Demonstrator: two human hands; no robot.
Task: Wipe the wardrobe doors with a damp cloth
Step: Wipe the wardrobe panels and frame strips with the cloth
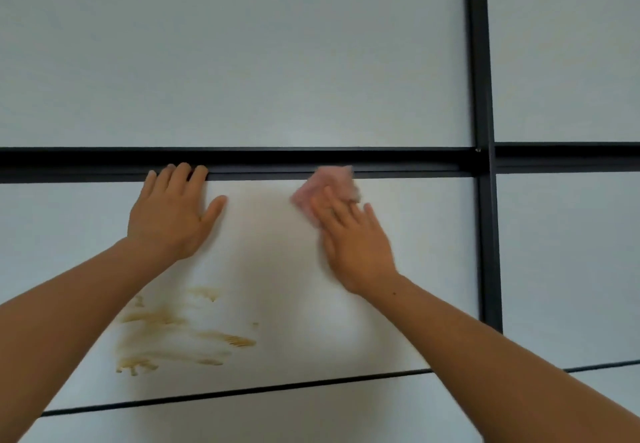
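The right hand point(353, 241) presses a blurred pink cloth point(325, 186) with flat, spread fingers against the white wardrobe door panel point(270, 269), just under the black horizontal frame rail point(277, 162). The left hand point(173, 214) lies flat on the same panel, gripping nothing, fingertips at the rail. Yellow-brown smears point(180, 335) sit lower, well apart from the cloth. The likely risks are that the cloth, pinned only by flat fingers, slips free, or that a pass through the smears spreads them wider.
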